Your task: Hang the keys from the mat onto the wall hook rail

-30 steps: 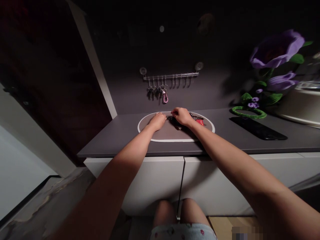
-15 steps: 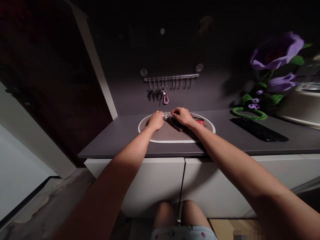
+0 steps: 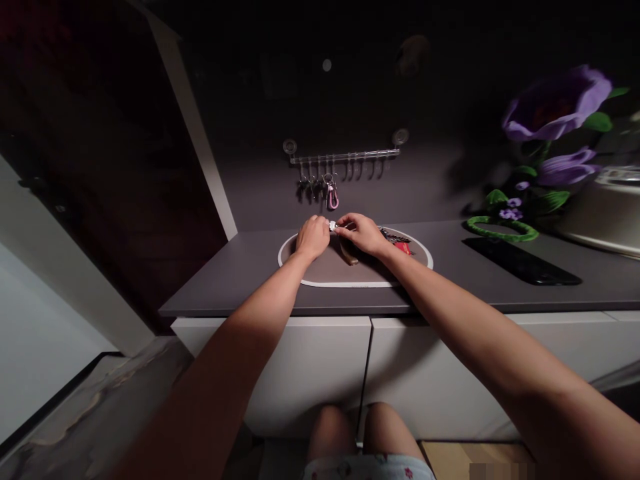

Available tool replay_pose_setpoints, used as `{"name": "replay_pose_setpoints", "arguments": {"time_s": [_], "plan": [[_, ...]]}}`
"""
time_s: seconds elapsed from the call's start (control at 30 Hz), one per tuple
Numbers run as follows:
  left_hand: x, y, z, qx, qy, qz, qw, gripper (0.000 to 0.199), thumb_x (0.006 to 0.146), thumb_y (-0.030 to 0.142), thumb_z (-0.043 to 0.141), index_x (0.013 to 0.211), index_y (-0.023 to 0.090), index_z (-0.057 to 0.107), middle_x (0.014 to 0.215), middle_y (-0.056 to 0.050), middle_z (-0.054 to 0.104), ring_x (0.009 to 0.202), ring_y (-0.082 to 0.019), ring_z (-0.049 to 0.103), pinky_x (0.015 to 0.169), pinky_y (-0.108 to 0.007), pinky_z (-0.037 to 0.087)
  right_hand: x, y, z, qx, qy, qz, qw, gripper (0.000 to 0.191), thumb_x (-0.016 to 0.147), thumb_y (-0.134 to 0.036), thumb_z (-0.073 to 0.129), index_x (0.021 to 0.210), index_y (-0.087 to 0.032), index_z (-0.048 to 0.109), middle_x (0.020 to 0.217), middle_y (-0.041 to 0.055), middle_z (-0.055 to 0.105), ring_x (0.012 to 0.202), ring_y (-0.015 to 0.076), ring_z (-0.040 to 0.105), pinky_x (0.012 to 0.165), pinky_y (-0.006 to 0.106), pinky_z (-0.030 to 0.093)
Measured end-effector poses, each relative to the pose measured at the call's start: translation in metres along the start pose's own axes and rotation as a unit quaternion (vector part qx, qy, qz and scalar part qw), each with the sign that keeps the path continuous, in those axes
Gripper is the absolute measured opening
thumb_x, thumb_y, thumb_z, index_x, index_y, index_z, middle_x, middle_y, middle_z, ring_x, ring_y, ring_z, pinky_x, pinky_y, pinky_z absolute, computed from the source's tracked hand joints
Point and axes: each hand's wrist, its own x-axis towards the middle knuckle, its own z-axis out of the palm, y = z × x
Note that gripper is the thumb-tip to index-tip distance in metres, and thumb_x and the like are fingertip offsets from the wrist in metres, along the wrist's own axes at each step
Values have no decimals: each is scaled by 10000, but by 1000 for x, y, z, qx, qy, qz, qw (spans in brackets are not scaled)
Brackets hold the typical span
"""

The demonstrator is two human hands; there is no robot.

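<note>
Over an oval mat [image 3: 325,273] on the grey counter, my left hand [image 3: 313,238] and my right hand [image 3: 362,233] meet at a small white and silver item [image 3: 333,226]. Both hands are closed, with fingertips pinching it from either side. A dark, curved strap-like piece [image 3: 352,258] lies on the mat below my right hand. Beside that hand, to the right, are a red item [image 3: 403,247] and a dark chain-like item [image 3: 395,237], partly hidden by my wrist.
On the back wall, a clear rail [image 3: 345,157] holds several keys and a pink carabiner [image 3: 333,197]. At the right of the counter are a black phone-like slab [image 3: 523,261], a green ring [image 3: 500,229], purple flowers [image 3: 560,107] and a pale rounded object [image 3: 605,210].
My right fingers have moved left and closed on the small white and silver item. It now sits slightly higher between my hands, and more of the curved strap-like piece shows.
</note>
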Motion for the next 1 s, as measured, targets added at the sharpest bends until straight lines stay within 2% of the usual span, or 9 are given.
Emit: {"name": "replay_pose_setpoints", "arguments": {"time_s": [0.27, 0.47, 0.73, 1.0], "plan": [[0, 0, -3, 27, 15, 23, 999, 312, 883, 249, 276, 855, 153, 572, 917, -112, 572, 880, -202, 522, 792, -298, 359, 2, 4, 1, -69, 15, -7, 997, 138, 724, -228, 576, 825, -154, 633, 846, 48, 655, 737, 128, 575, 724, 232, 413], [-1, -1, -5, 4, 22, 22, 1000, 308, 883, 253, 274, 848, 158, 565, 917, -107, 567, 886, -202, 517, 799, -296, 354, 2, 4, 2, -80, 19, 12, 997, 190, 706, -152, 526, 863, -164, 632, 851, 39, 660, 743, 131, 578, 736, 232, 411], [4, -6, 1, -79, 53, -7, 995, 298, 875, 255, 288, 762, 164, 548, 847, -89, 575, 832, -181, 515, 758, -275, 350, 1, 4, 2, -24, 4, 9, 1000, 235, 710, -143, 488, 903, -173, 618, 857, 17, 654, 728, 113, 567, 752, 236, 412], [6, -8, 5, -209, 74, -63, 973, 291, 847, 267, 335, 636, 162, 505, 685, -36, 550, 709, -144, 483, 671, -242, 329, 2, 5, 6, 106, -42, 38, 993, 209, 741, -227, 455, 850, -161, 620, 753, 3, 645, 664, 103, 547, 679, 215, 409]]}}
